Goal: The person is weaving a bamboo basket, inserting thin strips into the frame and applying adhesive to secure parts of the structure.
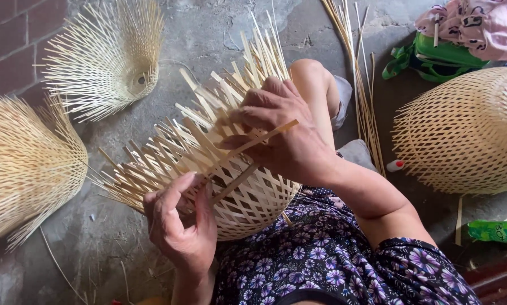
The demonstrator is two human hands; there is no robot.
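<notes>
Floral-print fabric (332,265) fills the bottom edge, closest to the lens. Far left, an unfinished woven basket (24,169) lies on the concrete floor (95,237), loose strip ends fanning out; above it a second basket (109,56) lies tipped on its side, its small hole at the right. At centre, the half-woven basket (247,197) rests on the lap, rounded closed end toward the person, long axis running up and away, free strips (231,90) pointing to the upper left. Nothing seems to lie inside it, though hands hide part. Left hand (180,220) pinches strips at the lower rim; right hand (281,130) clamps a single strip (259,141) against the weave. Rightward lie loose sticks (363,96), a finished basket (468,130), green bag (440,56), pink cloth (473,22).
</notes>
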